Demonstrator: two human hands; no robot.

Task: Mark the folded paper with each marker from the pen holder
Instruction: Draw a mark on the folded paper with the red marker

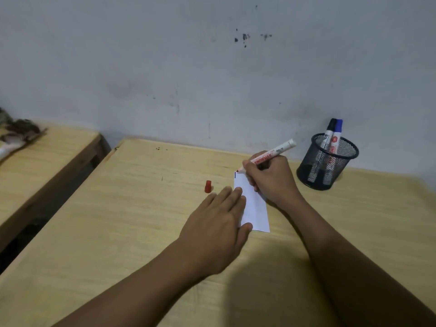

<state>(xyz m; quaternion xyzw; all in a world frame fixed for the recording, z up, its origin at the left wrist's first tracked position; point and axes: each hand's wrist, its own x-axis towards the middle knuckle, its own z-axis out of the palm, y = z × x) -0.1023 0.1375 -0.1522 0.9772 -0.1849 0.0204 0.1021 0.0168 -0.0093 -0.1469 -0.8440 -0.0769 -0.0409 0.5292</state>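
Note:
A folded white paper (255, 205) lies on the wooden desk (118, 220), with a dark line along its far left edge. My left hand (218, 223) lies flat, fingers pressing the paper's left side. My right hand (271, 179) grips a red marker (271, 154), uncapped, its tip touching the paper's far left corner. The marker's red cap (208, 186) stands on the desk just left of the paper. A black mesh pen holder (326, 161) at the back right holds a black-capped marker (329, 132) and a blue-capped marker (337, 131).
A grey stained wall (212, 67) runs right behind the desk. A second wooden surface (47, 156) sits to the left across a dark gap, with a crumpled brown thing (18, 131) on its far end.

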